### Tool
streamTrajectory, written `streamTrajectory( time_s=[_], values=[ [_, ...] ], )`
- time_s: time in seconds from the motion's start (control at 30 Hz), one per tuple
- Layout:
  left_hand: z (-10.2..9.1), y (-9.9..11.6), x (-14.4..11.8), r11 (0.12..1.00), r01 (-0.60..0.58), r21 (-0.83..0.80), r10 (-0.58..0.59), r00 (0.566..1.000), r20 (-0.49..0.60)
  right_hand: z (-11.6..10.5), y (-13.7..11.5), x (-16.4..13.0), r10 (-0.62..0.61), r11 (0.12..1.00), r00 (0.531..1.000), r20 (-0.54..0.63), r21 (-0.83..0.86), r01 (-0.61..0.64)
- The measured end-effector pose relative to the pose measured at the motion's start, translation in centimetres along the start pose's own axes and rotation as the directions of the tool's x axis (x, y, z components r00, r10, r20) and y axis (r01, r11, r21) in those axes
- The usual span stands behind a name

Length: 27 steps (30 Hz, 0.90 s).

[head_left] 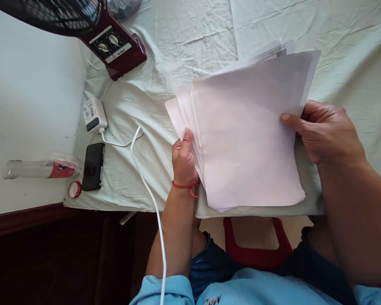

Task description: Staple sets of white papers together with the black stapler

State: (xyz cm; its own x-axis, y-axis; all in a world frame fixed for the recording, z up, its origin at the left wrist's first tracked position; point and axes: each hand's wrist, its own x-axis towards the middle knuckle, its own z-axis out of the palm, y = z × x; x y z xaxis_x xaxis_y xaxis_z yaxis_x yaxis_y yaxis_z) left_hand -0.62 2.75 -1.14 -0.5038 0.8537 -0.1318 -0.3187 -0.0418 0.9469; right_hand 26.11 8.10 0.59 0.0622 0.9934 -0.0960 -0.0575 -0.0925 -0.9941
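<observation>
White wall (28,93) is rising at left; dark furniture (44,254) is occupying lower-left corner. Table under pale-green cloth (193,25) is extending rightward. Below, red stool (257,256) is showing against beige floor (299,229).

Beyond the papers (249,135), cloth (193,34) lies free; leftward, cable (160,226) obstructs.

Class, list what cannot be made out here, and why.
In the head view:
- Left hand, right hand: fingertips except the thumbs', hidden behind the papers.
- Rear printed sheet: mostly covered by the other papers.
- Fan: cut off by the top edge.
- Cable: cut off by the bottom edge.
- White box: label print too small to read.
</observation>
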Motion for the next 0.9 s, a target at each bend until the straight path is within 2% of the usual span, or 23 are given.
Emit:
streamTrajectory(
  time_s=[0.17, 0.43, 0.77, 0.9],
  values=[
    [-0.56, -0.52, 0.31, 0.998, -0.031, 0.051, 0.032, 0.999, -0.016, -0.29, 0.61, 0.41, -0.04, 0.999, 0.997, -0.063, -0.039, 0.037],
    [-0.04, -0.01, -0.17, 1.0, 0.008, 0.02, -0.009, 0.998, 0.059, -0.14, 0.19, 0.2, -0.022, 0.999, 1.0, -0.019, -0.038, 0.021],
    [-0.54, -0.46, 0.06, 0.999, -0.047, 0.009, 0.047, 0.999, -0.005, -0.25, -0.05, 0.43, -0.091, 0.995, 0.988, -0.123, -0.061, 0.083],
    [-0.35, -0.1, -0.25, 0.997, -0.056, 0.049, 0.053, 0.997, 0.06, -0.14, 0.02, 0.37, -0.091, 0.994, 0.991, -0.101, -0.07, 0.084]
  ],
)
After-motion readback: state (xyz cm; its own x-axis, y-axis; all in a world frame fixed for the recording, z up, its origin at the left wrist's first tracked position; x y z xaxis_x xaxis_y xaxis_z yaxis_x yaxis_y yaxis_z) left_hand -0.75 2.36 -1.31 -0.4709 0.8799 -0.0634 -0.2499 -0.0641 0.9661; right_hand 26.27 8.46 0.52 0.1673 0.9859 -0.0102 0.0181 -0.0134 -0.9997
